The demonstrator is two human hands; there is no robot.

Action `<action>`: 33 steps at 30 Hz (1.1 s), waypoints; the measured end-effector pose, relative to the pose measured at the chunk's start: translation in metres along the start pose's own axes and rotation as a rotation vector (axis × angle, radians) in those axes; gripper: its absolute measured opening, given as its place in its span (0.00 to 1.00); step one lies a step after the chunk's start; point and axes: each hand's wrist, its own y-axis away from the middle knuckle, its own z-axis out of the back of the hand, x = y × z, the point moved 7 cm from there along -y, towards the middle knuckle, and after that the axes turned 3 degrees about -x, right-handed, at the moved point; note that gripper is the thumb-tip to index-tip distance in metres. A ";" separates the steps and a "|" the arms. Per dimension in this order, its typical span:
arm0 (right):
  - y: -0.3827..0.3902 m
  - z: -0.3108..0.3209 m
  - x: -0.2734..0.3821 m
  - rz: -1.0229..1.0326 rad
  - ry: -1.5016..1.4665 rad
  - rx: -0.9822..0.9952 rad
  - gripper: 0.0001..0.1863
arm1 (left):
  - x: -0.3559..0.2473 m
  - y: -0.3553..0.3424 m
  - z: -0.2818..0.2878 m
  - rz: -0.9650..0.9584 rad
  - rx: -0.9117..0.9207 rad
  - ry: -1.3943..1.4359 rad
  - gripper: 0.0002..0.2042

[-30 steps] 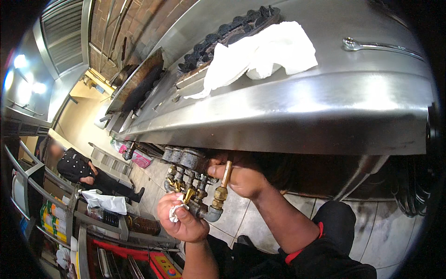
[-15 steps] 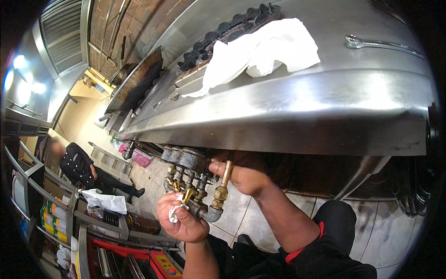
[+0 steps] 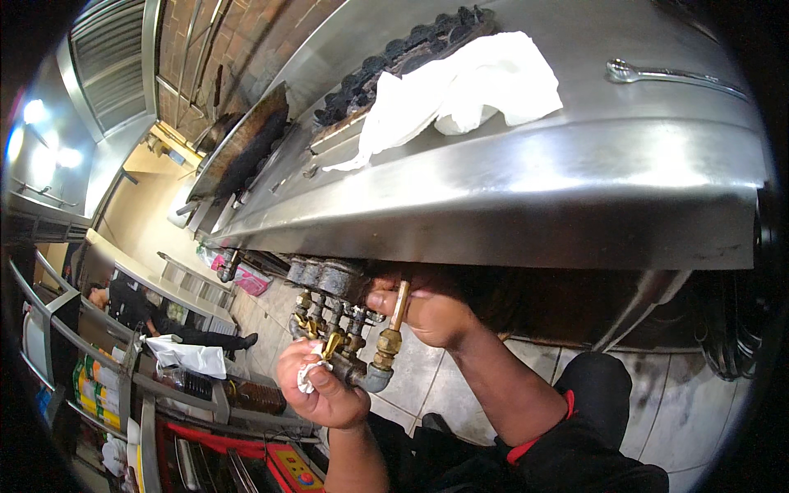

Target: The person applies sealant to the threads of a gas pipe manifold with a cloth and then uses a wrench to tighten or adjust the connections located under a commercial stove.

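My left hand (image 3: 325, 386) pinches a crumpled piece of white paper (image 3: 309, 378) beside the brass valves (image 3: 332, 341) of a gas pipe manifold (image 3: 355, 371). My right hand (image 3: 436, 314) is under the steel counter edge, just behind an upright brass tube (image 3: 401, 306). Its fingers are curled close to a grimy dark metal burner fitting (image 3: 327, 276). What lies within those fingers, if anything, is hidden by shadow and the tube. A brass fitting (image 3: 385, 348) and an elbow join the tube to the manifold.
On the steel counter (image 3: 575, 164) lie a white cloth or paper towel (image 3: 460, 90) and a wrench (image 3: 666, 76). Blackened burner pieces (image 3: 394, 53) sit behind the towel. A shelf rack (image 3: 140, 382) stands at left. Another person (image 3: 136, 308) is farther back.
My right fingers have shifted slightly beside the tube, while my left hand stays at the valves. The person in the background has bent lower toward the shelves.
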 end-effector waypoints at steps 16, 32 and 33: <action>0.004 0.003 -0.010 -0.393 -0.130 0.033 0.20 | -0.001 -0.001 -0.004 0.004 0.052 0.043 0.14; -0.001 0.080 -0.043 -0.030 0.282 -0.435 0.18 | 0.012 -0.009 0.019 0.173 -0.035 0.223 0.13; -0.001 0.090 -0.042 0.023 0.238 -0.486 0.18 | 0.017 -0.009 0.030 0.188 -0.086 0.280 0.12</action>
